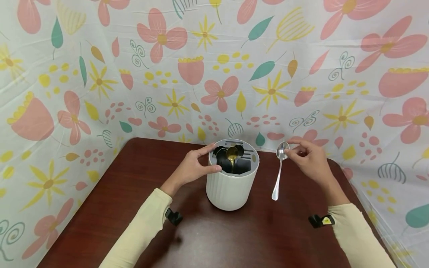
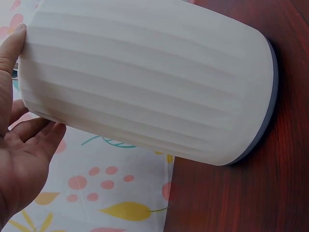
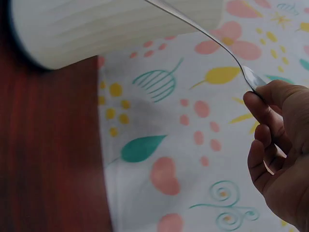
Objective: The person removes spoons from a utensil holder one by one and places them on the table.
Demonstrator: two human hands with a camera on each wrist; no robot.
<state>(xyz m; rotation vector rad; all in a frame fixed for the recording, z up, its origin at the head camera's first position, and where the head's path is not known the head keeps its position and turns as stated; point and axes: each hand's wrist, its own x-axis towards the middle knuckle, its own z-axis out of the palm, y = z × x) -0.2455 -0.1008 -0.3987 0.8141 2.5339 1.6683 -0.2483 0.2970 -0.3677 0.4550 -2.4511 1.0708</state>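
A white ribbed utensil holder (image 1: 231, 191) stands upright on the table, with a grey divided insert at its top. Black utensils and a gold spoon (image 1: 232, 153) sit in its openings. Thumb and fingers of my left hand (image 1: 195, 166) span the holder's rim on its left side; the left wrist view shows this hand (image 2: 29, 159) at the rim. To the right of the holder, my right hand (image 1: 310, 158) pinches a silver spoon (image 1: 279, 175) by its bowl, handle hanging down. In the right wrist view the spoon's handle (image 3: 203, 30) reaches toward the holder.
The dark reddish-brown table (image 1: 134, 193) has its back edge just behind the holder. A flower-printed white cloth (image 1: 214, 74) hangs behind and at both sides. Black straps with small devices (image 1: 173, 216) sit at both wrists.
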